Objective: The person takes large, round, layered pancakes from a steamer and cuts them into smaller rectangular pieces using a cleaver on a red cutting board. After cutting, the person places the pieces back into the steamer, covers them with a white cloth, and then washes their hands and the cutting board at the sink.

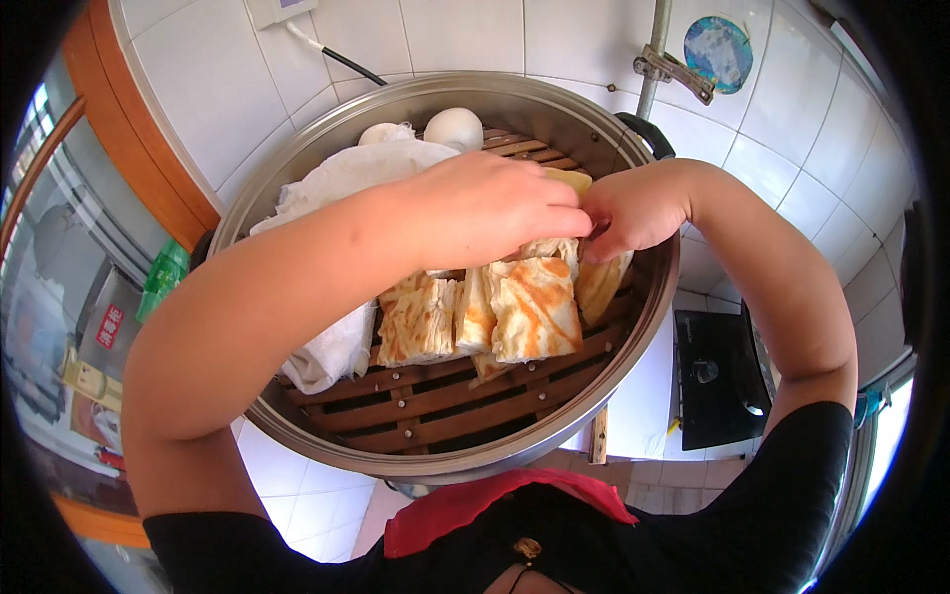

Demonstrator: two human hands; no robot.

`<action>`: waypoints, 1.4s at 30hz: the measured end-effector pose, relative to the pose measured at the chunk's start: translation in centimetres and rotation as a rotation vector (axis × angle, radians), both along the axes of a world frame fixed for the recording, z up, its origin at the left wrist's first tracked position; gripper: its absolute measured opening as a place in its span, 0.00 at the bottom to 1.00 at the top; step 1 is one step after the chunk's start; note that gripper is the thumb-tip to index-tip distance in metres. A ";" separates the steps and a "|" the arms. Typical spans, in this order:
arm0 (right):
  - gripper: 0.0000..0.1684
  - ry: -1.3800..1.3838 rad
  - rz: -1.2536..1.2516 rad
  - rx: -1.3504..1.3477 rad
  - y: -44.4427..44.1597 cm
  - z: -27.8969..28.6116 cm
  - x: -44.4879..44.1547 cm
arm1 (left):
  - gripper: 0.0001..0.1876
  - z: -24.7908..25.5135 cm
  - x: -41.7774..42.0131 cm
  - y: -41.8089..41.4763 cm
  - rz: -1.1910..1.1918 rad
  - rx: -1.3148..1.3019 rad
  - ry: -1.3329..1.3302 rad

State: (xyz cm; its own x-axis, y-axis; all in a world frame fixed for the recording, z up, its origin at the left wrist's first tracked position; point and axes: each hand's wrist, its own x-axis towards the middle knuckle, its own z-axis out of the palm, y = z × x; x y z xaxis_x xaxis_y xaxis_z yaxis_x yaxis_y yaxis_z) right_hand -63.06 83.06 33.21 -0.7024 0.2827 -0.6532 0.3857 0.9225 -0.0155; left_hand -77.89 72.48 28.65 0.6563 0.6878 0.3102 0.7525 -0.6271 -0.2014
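Note:
A large round metal steamer (pixel 453 464) with a slatted wooden rack (pixel 438 408) fills the middle of the view. Browned, layered flatbread pieces (pixel 536 310) lie piled on the slats. My left hand (pixel 512 208) reaches over the pile, palm down, its fingertips meeting those of my right hand (pixel 634 211) at the pile's right side. Whatever lies between the fingers is hidden. Beneath my right hand leans a yellowish piece (pixel 603 286), and another yellow piece (pixel 570 180) shows behind the hands. White cloth (pixel 349 174) covers the left part of the rack. Two round white items, probably buns (pixel 454 130), rest at the back.
White wall tiles rise behind the steamer, with a vertical metal pipe (pixel 657 52) holding a clamp (pixel 672 73). A black side handle (pixel 646 135) juts from the steamer's rim. At the right is a black glossy appliance (pixel 716 379); an orange-framed glass door (pixel 141 126) stands left.

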 end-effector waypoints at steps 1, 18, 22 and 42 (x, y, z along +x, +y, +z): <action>0.24 0.012 -0.027 -0.026 0.1 0.2 0.2 | 0.13 0.0 -0.1 0.0 0.016 -0.035 -0.003; 0.20 0.705 -0.196 -0.447 3.3 2.7 2.2 | 0.04 0.6 -6.8 0.5 0.298 -0.271 -0.907; 0.23 0.798 -0.213 -0.958 2.6 1.4 0.2 | 0.04 0.3 -7.0 0.2 0.499 -0.306 -1.186; 0.19 0.766 0.048 0.035 0.5 1.8 -8.8 | 0.27 -1.0 -12.1 -9.3 0.853 -0.109 -0.457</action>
